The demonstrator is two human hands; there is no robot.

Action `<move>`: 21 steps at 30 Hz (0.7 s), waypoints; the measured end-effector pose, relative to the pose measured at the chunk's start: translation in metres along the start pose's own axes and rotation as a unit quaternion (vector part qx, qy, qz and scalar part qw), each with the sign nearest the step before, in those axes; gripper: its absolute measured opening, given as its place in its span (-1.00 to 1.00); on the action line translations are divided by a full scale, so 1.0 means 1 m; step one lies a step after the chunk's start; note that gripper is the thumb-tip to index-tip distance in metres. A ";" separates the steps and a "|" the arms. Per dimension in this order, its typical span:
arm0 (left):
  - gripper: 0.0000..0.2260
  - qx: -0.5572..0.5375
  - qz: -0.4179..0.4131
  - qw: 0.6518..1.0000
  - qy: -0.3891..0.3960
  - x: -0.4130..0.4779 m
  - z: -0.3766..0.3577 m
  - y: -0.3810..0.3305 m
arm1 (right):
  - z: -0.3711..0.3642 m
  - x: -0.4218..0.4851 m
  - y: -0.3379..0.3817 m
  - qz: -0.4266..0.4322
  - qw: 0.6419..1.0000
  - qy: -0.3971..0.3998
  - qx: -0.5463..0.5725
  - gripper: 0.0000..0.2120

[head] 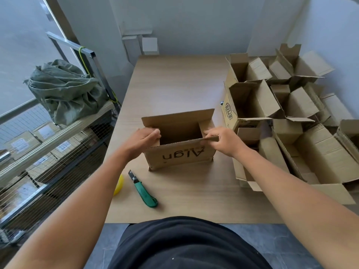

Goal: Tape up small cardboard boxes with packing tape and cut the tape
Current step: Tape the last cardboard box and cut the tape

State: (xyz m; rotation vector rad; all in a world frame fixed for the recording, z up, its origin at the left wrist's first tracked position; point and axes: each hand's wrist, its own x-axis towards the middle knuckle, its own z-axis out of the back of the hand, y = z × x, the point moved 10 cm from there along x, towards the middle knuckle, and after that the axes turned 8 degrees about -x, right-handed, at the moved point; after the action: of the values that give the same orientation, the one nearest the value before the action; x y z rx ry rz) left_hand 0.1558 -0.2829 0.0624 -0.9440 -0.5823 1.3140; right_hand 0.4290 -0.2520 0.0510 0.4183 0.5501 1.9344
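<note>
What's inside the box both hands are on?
Inside the box, only its bare far wall and shadow show. Its own front side hides the floor; left hand and right hand grip its flaps.

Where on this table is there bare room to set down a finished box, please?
The far table beyond the box is bare, as is the near strip between the knife and the open boxes, which crowd the right side.

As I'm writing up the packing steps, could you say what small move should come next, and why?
Probably fold the near flap down over the opening: the box is open, the far flap stands up, the right hand pinches the near flap's edge, and the left hand holds the left side.
</note>
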 end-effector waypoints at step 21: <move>-0.80 -0.007 -0.001 0.989 -0.145 -0.025 -0.047 0.075 | -0.073 -0.047 -0.028 -0.157 0.982 -0.086 0.067 -0.73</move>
State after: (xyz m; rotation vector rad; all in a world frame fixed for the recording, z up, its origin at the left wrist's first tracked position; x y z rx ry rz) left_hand 0.1485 -0.3194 -0.0212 -0.7681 -0.8168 1.4591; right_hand 0.4318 -0.2989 -0.0276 0.5441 0.5970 1.5478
